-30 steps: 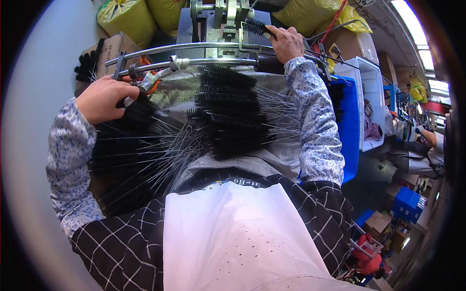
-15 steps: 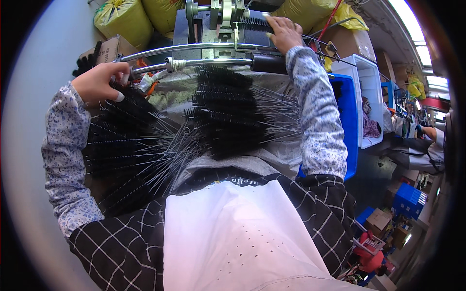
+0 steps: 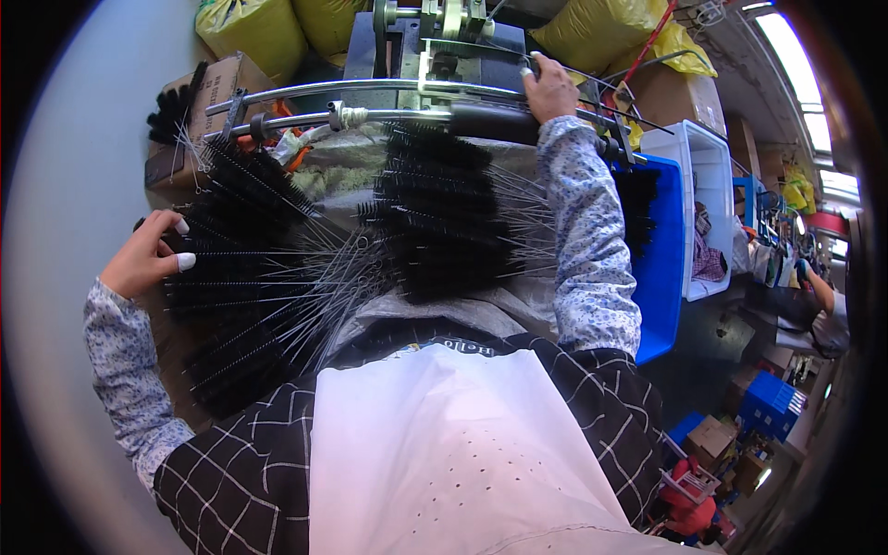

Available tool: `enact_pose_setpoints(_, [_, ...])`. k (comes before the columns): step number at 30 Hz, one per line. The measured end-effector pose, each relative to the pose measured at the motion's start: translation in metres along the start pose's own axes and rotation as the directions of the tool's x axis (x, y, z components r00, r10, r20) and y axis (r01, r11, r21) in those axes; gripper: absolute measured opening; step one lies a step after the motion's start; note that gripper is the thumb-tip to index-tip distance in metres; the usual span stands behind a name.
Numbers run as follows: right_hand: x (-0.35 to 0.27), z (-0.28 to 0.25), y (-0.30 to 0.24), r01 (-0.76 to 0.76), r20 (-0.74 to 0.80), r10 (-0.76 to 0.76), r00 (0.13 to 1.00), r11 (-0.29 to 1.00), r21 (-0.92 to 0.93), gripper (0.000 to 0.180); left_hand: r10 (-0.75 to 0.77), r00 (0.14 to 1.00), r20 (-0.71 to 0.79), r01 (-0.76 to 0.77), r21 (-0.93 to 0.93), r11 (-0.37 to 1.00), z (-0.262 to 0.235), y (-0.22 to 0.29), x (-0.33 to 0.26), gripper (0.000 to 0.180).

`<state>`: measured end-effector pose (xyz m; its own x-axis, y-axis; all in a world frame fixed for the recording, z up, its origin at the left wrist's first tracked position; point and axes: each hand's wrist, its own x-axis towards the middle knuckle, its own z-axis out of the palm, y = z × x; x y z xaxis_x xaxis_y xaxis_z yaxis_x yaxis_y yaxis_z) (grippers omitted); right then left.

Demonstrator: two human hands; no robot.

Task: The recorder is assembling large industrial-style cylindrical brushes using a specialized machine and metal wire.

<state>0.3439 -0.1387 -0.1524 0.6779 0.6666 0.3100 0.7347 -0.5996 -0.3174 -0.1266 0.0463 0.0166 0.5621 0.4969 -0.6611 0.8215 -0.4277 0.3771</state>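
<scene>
My left hand is at the left edge of a fanned pile of black bristle brushes. Its thumb and index finger stand apart beside the bristles. The brushes' thin metal stems, with looped ends, point toward the middle. A second stack of black brushes lies in front of the machine, its stems pointing right. At the machine's right side, the fingers of my right hand are closed around what looks like a thin wire; the fingers partly hide it.
Two metal bars with a black sleeve cross the front of the machine. A cardboard box with several brushes stands at left. Blue and white bins are at right. Yellow sacks stand behind; a person is far right.
My left hand has moved down and nearer from the bar's left end to the brush pile. The bristles beside my right hand at the machine no longer show there; that hand has lowered slightly.
</scene>
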Motion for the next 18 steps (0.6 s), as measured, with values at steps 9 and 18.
enact_pose_setpoints(9, [-0.001,0.016,-0.110,-0.025,0.101,0.022,0.995,0.999,0.022,0.023,-0.057,0.991,0.119,0.066,-0.074,0.995,0.000,0.016,0.002,0.039])
enact_pose_setpoints(18, [-0.001,0.002,-0.043,0.062,0.121,-0.063,0.991,0.998,0.013,0.029,0.148,0.985,0.085,-0.105,-0.381,0.919,0.003,0.031,0.001,0.028])
